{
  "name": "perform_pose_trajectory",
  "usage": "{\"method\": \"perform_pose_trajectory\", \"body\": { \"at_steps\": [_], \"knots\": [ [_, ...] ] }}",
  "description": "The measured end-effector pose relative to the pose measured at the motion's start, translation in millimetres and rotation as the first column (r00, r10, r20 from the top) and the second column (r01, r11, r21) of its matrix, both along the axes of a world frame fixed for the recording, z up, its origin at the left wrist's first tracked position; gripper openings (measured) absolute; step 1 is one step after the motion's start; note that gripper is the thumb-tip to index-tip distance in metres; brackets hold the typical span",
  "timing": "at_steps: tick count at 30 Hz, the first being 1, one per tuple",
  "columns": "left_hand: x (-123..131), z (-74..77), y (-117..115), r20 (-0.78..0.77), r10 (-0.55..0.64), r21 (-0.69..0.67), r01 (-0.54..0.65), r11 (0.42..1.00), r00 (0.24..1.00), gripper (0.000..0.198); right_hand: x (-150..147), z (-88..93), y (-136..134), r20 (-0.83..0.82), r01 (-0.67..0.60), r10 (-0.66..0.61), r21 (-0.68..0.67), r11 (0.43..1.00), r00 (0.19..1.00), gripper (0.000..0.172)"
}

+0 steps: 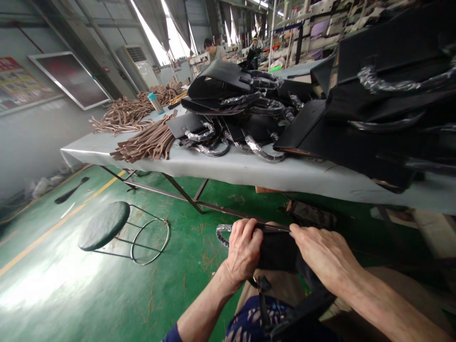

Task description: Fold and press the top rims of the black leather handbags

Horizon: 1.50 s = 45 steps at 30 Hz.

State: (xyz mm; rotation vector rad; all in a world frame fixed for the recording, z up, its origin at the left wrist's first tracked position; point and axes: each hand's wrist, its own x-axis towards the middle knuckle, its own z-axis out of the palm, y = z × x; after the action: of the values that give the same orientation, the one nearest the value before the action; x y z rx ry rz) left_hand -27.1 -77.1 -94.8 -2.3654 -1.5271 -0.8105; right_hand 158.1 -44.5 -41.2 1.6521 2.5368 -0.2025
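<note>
A black handbag (280, 251) rests on my lap, below the table's front edge. My left hand (245, 247) is closed over the left part of its upper edge. Beside that hand sticks out a bag handle (223, 234) wrapped in clear plastic. Farther right, my right hand (322, 251) grips the same edge, with the thumb side toward the left hand. A black strap (263, 304) with a small metal fitting hangs toward my body. The fingertips of both hands are partly hidden behind the edge.
On the long covered table (213, 170) lie piled black bags (228, 80) with plastic-wrapped handles, bundles of brown strips (146, 142) and a blue-capped bottle (155, 102). A round stool (105, 225) lies tipped on the green floor. Two people (215, 50) are in the background.
</note>
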Motion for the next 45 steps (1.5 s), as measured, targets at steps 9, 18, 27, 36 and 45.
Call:
{"method": "perform_pose_trajectory", "body": {
  "at_steps": [9, 18, 27, 36, 45],
  "knots": [
    [-3.2, -2.1, -0.9, -0.023, -0.080, 0.057, 0.081, 0.995, 0.997, 0.022, -1.1, 1.6, -1.4, 0.010, 0.009, -0.010, 0.015, 1.000, 1.000, 0.023],
    [-3.2, -0.7, -1.6, 0.046, -0.152, 0.027, 0.151, 0.988, 0.987, 0.024, -1.9, 4.8, -1.5, 0.007, 0.012, -0.013, 0.012, 1.000, 1.000, 0.023],
    [0.3, 3.0, -2.0, 0.082, -0.071, 0.003, 0.071, 0.997, 0.994, 0.019, -1.9, 2.3, -1.3, -0.001, 0.000, 0.000, 0.035, 0.999, 1.000, 0.023],
    [1.7, -0.2, -0.4, 0.148, -0.062, 0.007, 0.062, 0.998, 0.987, 0.016, -3.3, 5.3, -1.0, -0.001, 0.007, -0.007, 0.019, 1.000, 1.000, 0.023],
    [4.6, 8.9, 1.2, 0.241, -0.013, -0.037, 0.022, 0.999, 0.971, 0.016, -0.4, -0.3, -0.8, -0.029, -0.011, 0.011, 0.021, 1.000, 1.000, 0.025]
  ]
}}
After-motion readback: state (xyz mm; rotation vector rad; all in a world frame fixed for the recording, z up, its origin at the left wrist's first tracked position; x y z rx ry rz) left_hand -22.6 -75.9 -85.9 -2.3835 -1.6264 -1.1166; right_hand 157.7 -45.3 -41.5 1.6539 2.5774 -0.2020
